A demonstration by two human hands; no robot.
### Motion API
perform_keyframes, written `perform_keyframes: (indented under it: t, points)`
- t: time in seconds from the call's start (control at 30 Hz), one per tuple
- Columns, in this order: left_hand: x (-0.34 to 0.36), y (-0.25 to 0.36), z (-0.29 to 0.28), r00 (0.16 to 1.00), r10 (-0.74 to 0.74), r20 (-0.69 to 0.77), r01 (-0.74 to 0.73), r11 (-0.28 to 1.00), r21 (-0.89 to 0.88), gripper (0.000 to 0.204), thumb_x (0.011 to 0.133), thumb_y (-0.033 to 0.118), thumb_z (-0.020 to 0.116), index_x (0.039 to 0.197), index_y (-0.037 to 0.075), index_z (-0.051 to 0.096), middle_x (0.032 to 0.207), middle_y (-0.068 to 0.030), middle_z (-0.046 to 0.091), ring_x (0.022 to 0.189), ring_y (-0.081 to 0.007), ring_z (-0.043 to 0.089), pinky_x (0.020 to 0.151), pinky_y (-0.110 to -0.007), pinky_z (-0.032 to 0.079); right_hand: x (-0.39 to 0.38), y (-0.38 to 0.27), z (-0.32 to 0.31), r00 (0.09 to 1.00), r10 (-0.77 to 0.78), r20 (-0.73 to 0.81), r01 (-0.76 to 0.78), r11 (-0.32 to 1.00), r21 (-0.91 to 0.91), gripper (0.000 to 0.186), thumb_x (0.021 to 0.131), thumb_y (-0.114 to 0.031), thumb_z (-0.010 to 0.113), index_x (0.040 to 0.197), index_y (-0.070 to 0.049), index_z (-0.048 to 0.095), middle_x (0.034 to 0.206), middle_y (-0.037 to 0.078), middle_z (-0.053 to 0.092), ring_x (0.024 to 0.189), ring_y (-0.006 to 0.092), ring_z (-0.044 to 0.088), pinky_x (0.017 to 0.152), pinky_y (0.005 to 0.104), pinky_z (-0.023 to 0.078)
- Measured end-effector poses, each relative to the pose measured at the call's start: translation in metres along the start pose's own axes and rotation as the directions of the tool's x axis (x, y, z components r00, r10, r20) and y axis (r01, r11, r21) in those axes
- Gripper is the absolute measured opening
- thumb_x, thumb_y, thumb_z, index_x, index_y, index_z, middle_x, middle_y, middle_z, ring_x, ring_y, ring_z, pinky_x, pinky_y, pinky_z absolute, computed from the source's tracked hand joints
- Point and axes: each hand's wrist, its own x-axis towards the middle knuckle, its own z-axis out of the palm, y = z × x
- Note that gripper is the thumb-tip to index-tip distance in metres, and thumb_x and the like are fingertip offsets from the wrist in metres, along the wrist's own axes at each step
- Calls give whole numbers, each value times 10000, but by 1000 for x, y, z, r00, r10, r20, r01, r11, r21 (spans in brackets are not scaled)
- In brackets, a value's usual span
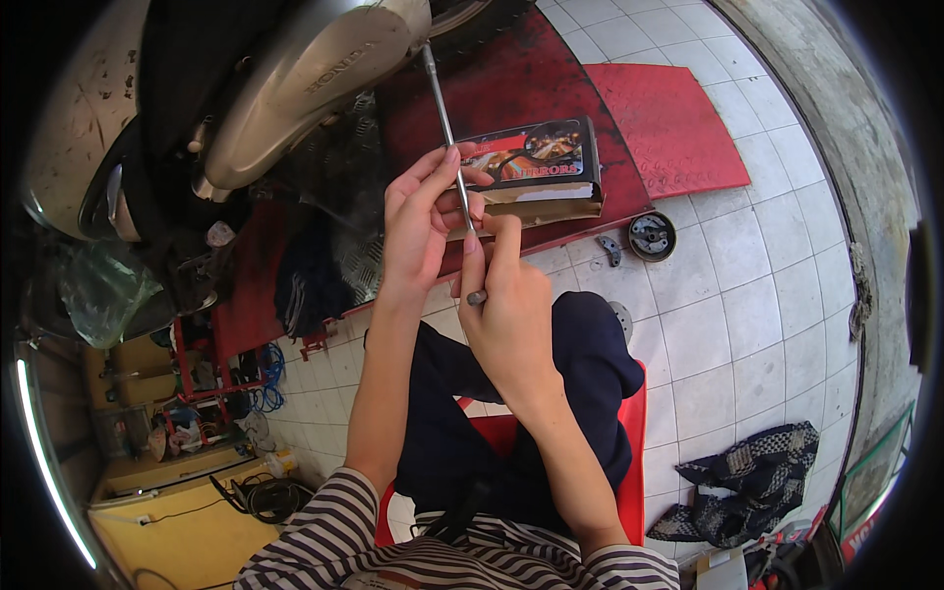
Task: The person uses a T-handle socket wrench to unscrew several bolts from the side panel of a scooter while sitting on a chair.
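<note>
A long silver socket wrench slants away from me. Its far end meets the edge of the pale scooter engine cover, beside the tyre. My left hand is closed lightly around the middle of the shaft, thumb laid along it. Lower down, my right hand grips the near end, and a short metal stub pokes out by its fingers. Part of the handle is hidden in that hand. Just behind my fingers lies a worn cardboard box with a printed lid.
The box rests on a red metal platform with a red ramp. A round drum part and a curved shoe lie on white tiles. Patterned cloth is at lower right. A red stool is under me.
</note>
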Motion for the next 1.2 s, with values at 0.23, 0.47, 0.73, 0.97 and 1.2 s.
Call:
perform_keyframes:
  t: [0.23, 0.47, 0.73, 0.97, 1.2]
  points:
    - [5, 1, -4, 1000, 0, -11, 0, 1000, 10, 307, 1013, 204, 566, 1202, -37, 574, 898, -117, 686, 629, -104, 602, 552, -215, 502, 4, 7, 6, 998, -48, -32, 51, 993, 110, 167, 982, -15, 525, 1127, 15, 449, 611, 158, 610, 520, 306, 635, 477, 389, 428]
    - [5, 1, 9, 998, 70, 0, -70, 995, 68, 318, 1009, 222, 573, 1188, -42, 583, 916, -117, 688, 723, -118, 624, 701, -252, 522, 14, -1, -6, 998, -26, -55, 30, 997, 73, 143, 997, -104, 489, 1067, 2, 424, 568, 199, 572, 543, 432, 599, 483, 503, 444]
    - [-43, 6, 22, 806, 586, -87, -558, 800, 220, 320, 1055, 301, 491, 1100, -10, 556, 1067, -123, 600, 1026, -182, 584, 940, -336, 470, 20, -10, 1, 963, -236, -127, 206, 955, -215, 187, 954, -82, 547, 1053, 33, 438, 576, 223, 565, 559, 438, 596, 488, 518, 460]
    - [-87, 33, 41, 876, 410, 254, -418, 908, -26, 185, 981, 211, 607, 958, 51, 516, 855, -34, 565, 776, -77, 522, 722, -227, 422, 19, -30, -20, 963, -235, 132, 244, 968, -55, 264, 834, 7, 584, 1062, 32, 452, 727, 244, 601, 730, 494, 593, 609, 541, 484]
    - [-68, 44, 50, 916, 265, 302, -264, 964, -45, 578, 837, 148, 786, 523, 124, 302, 541, 89, 261, 520, -21, 219, 496, -259, 153, 31, -1, -27, 883, -227, 411, 271, 961, -51, 205, 828, -43, 599, 978, 21, 474, 722, 242, 598, 692, 476, 565, 591, 504, 468]
